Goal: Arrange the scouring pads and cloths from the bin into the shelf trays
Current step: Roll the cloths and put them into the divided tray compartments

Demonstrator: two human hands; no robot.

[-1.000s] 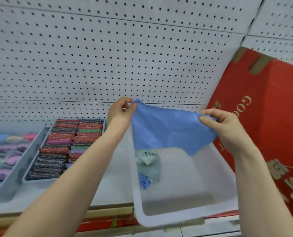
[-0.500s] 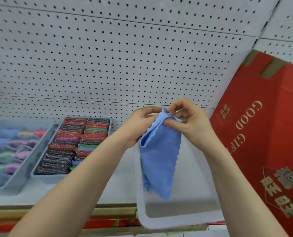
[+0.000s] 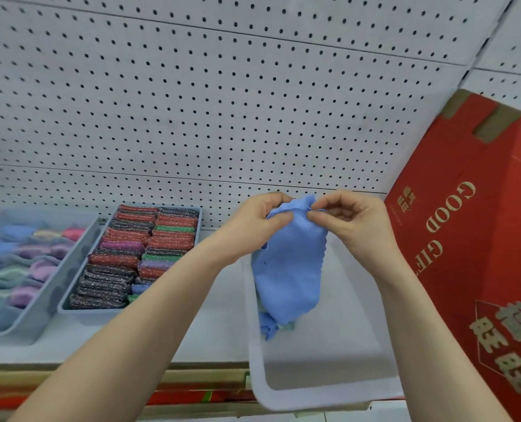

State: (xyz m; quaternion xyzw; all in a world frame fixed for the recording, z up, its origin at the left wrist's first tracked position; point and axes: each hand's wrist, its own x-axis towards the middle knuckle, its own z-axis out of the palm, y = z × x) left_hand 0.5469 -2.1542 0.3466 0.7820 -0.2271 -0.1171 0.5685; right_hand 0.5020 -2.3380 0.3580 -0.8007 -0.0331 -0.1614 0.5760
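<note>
Two trays [image 3: 49, 303], one bin [image 3: 320, 394], two hands [image 3: 253, 226].

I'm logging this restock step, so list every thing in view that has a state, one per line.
Left hand: pinching the blue cloth's top edge.
Right hand: pinching the same edge, close beside the left.
Blue waffle-textured cloth: folded, hanging over the bin.
White plastic bin: nearly empty, a few cloths left inside.
Grey tray of glittery scouring pads: filled in rows.
Grey tray of pastel cloths: filled, blurred.
Red cardboard box: taped closed, tilted.

Cloth [image 3: 286, 269] hangs over bin [image 3: 323, 397]; trays [image 3: 70, 309] left, box [image 3: 466, 239] right.
</note>
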